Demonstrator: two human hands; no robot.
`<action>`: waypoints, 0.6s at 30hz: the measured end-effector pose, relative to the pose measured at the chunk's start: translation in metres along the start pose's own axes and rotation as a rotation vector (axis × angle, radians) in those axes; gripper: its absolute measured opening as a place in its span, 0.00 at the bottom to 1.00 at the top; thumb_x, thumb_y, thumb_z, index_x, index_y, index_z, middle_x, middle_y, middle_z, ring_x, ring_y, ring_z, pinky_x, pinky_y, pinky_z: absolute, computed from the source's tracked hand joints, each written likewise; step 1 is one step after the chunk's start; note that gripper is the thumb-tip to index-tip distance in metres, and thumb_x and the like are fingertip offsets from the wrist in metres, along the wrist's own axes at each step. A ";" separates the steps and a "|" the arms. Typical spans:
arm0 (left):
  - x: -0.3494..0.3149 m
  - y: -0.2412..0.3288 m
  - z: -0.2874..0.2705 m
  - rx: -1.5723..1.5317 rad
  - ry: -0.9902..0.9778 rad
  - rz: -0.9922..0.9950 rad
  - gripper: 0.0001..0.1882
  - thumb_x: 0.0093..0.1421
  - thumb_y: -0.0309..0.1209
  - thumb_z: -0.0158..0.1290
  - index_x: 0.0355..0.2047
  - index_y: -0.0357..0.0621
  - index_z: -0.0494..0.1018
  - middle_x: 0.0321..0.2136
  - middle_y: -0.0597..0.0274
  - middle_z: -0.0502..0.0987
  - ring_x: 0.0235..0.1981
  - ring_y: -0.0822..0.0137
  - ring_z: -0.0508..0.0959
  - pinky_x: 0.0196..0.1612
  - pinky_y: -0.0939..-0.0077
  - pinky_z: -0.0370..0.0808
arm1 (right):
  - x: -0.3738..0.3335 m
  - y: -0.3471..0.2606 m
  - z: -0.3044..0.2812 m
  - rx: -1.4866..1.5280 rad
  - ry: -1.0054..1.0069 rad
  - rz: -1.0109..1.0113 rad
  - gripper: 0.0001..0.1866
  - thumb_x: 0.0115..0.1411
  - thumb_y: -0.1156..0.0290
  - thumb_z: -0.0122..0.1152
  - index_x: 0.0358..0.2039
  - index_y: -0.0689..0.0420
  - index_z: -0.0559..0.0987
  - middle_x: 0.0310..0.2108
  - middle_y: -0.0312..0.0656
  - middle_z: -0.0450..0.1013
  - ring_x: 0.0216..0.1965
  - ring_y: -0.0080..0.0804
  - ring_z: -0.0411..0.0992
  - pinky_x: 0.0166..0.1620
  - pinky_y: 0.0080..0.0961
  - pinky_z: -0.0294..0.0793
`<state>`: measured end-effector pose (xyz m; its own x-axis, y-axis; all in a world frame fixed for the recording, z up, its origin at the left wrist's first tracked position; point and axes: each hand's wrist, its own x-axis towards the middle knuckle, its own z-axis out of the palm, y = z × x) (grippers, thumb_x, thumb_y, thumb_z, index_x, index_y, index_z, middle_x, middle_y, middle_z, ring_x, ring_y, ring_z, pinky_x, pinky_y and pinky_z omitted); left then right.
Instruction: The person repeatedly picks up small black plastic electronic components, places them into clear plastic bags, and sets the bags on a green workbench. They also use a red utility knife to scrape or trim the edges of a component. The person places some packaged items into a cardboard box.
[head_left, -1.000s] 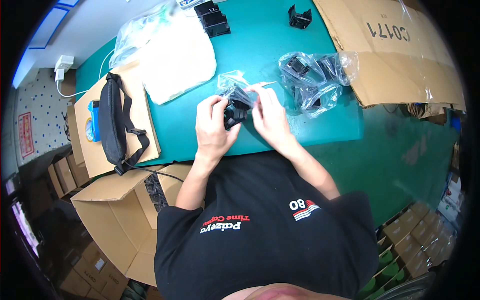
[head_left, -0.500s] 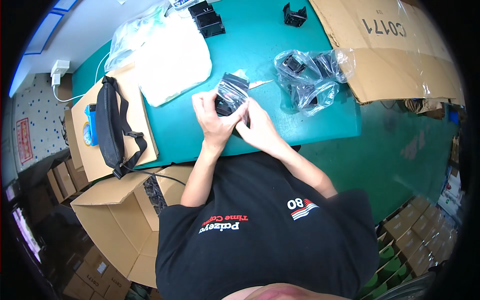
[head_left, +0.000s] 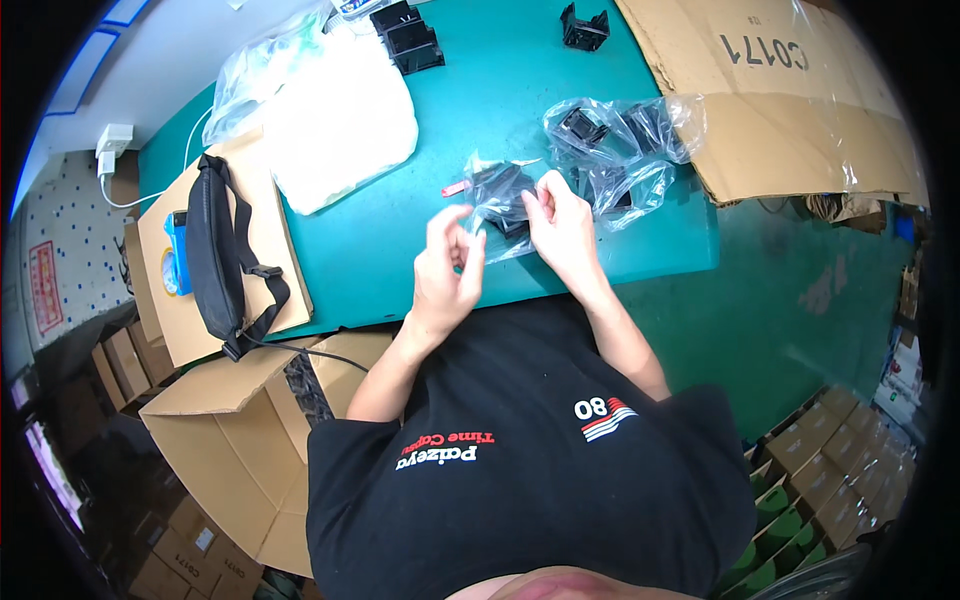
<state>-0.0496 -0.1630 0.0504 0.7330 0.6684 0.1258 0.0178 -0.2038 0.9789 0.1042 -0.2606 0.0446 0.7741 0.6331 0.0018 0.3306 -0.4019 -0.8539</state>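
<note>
A clear plastic bag (head_left: 489,212) with a black plastic part (head_left: 507,189) inside lies on the green table in front of me. My right hand (head_left: 566,232) pinches the bag's right side between thumb and fingers. At its left edge, my left hand (head_left: 440,275) has curled fingers and its thumb against the film. Just beyond the left fingers, a small red strip (head_left: 455,188) shows beside the bag. Several more bagged black parts (head_left: 610,150) lie to the right of my right hand.
Loose black parts (head_left: 410,40) and another black part (head_left: 584,28) stand at the far side. White plastic bags (head_left: 345,130) cover the table's left. A black waist pouch (head_left: 220,250) lies on cardboard. A large carton (head_left: 790,110) is at right; an open box (head_left: 235,450) stands lower left.
The bagged black part has moved right and now rests lower on the table. My hands have spread apart, the right one shifting right along the bag.
</note>
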 end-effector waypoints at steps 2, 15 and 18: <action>0.011 0.012 -0.004 -0.172 -0.060 -0.232 0.18 0.68 0.19 0.52 0.57 0.33 0.67 0.26 0.67 0.72 0.23 0.80 0.72 0.27 0.85 0.71 | 0.000 -0.005 -0.016 0.048 -0.150 0.113 0.03 0.67 0.75 0.55 0.39 0.60 0.73 0.22 0.45 0.71 0.19 0.34 0.71 0.24 0.32 0.69; 0.092 -0.062 -0.098 0.968 0.307 0.443 0.11 0.67 0.27 0.51 0.47 0.34 0.76 0.42 0.45 0.79 0.43 0.45 0.79 0.50 0.55 0.76 | 0.033 0.005 -0.081 -0.224 0.058 -0.220 0.20 0.54 0.92 0.45 0.40 0.61 0.82 0.40 0.45 0.76 0.36 0.36 0.76 0.42 0.30 0.75; 0.123 -0.079 -0.111 1.135 0.225 0.320 0.15 0.68 0.32 0.51 0.51 0.37 0.75 0.46 0.43 0.79 0.48 0.45 0.79 0.54 0.55 0.75 | 0.036 -0.012 -0.082 -0.340 0.168 -0.351 0.19 0.53 0.89 0.50 0.43 0.59 0.81 0.42 0.47 0.75 0.45 0.43 0.73 0.51 0.36 0.72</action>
<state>-0.0365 0.0147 0.0060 0.6804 0.5593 0.4735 0.5287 -0.8221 0.2114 0.1724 -0.2869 0.0975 0.6513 0.6651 0.3653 0.7217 -0.3941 -0.5691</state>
